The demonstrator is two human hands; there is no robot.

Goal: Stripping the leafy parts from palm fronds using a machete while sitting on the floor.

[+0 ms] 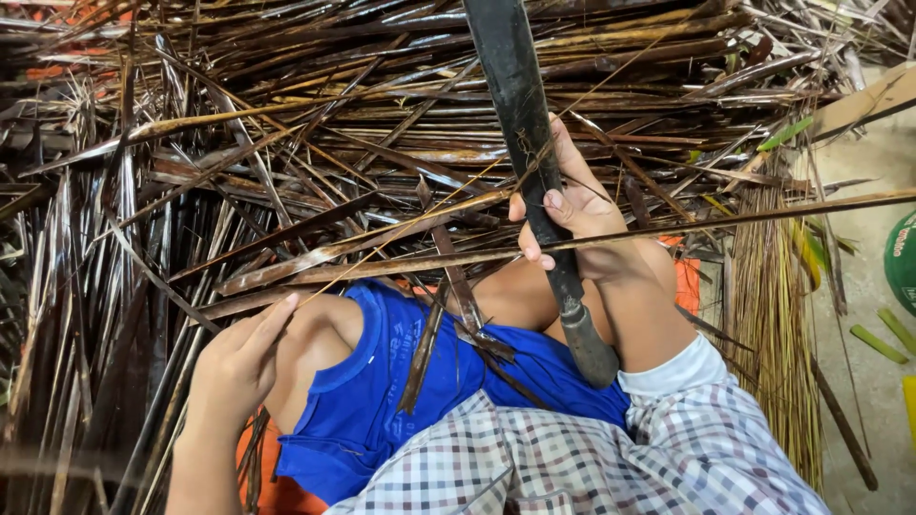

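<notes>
Dried palm-leaf strips [286, 162] blanket the ground beyond your knee [324, 329] — your right hand [577, 205] grips a machete [534, 172] and a leaf midrib [725, 224]; your left hand [239, 367] holds strips beside the knee.

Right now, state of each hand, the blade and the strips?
Right hand: closed around the long dark blade.
Long dark blade: held near its handle, pointing away from the person.
Left hand: pinching a thin leaf strip.
Thin leaf strip: stretched between both hands.
Dry leaf pile: loose, tangled.
</notes>
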